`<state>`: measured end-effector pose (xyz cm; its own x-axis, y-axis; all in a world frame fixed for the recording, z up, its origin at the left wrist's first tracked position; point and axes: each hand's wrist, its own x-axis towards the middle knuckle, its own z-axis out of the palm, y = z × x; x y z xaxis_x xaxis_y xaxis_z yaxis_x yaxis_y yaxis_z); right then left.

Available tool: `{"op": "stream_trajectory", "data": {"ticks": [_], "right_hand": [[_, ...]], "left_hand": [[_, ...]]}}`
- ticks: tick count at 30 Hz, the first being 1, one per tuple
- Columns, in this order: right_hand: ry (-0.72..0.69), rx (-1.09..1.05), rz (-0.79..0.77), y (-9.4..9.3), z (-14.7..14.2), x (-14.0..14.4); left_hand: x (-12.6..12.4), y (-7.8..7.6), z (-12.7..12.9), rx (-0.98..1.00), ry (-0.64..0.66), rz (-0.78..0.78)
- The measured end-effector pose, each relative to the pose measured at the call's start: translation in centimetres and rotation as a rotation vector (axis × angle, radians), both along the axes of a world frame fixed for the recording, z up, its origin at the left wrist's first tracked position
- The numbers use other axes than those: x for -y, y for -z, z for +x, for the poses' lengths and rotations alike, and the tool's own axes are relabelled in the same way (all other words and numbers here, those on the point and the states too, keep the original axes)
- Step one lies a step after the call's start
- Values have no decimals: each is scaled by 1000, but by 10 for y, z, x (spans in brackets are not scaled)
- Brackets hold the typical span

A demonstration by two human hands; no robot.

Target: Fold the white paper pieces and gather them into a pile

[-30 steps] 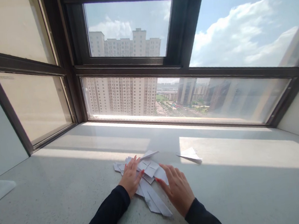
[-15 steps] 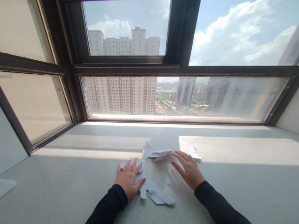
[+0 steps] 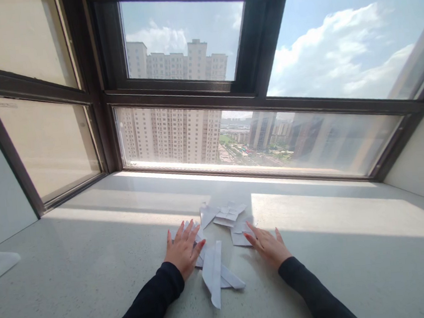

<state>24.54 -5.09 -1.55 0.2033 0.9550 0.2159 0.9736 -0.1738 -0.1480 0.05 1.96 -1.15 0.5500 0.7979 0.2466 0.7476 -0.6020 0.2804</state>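
Papers (image 3: pixel 217 271), folded white pieces, lie scattered on the table (image 3: pixel 95 270) between both hands, the longest strip pointing toward the person, more pieces (image 3: pixel 226 212) farther out by the window (image 3: pixel 262 139). Left hand (image 3: pixel 183 251) lies flat, fingers spread, pressing the pile's left edge. Right hand (image 3: pixel 267 246) rests palm-down, fingers loose, fingertips touching a small sheet (image 3: pixel 239 238); neither grasps anything.

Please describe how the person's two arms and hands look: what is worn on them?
Both arms wear long, plain dark sleeves, black or very dark navy, reaching the wrists. The left hand and right hand are bare, with no gloves. The fingernails look painted red. No rings, watch or markings are visible.
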Motion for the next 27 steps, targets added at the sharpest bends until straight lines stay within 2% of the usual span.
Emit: {"op": "stream_trajectory", "data": {"ticks": [4,6,8,12,14,17,21,25,27], "right_hand": [[-233,-22,110,-15,-59,12],[-282,-56,152,-21,-73,14],[-262,-65,210,-24,-72,8],[-156,-2,273,-21,-38,-28],[-75,29,192,-14,-22,-48],[-53,34,30,-3,-16,-61],[-100,122,49,-1,-31,-45],[-80,210,72,-13,-42,-16],[-122,211,95,-17,-48,-5]], "left_hand": [[-5,1,-4,18,-167,61],[-6,1,-6,14,-193,59],[-5,1,-6,23,-183,57],[-3,-1,-3,93,-91,58],[-4,-3,-2,137,21,33],[-9,-10,-6,245,156,-39],[-9,-16,-10,362,202,-108],[2,-6,-4,163,288,-93],[5,0,0,54,270,-88]]}}
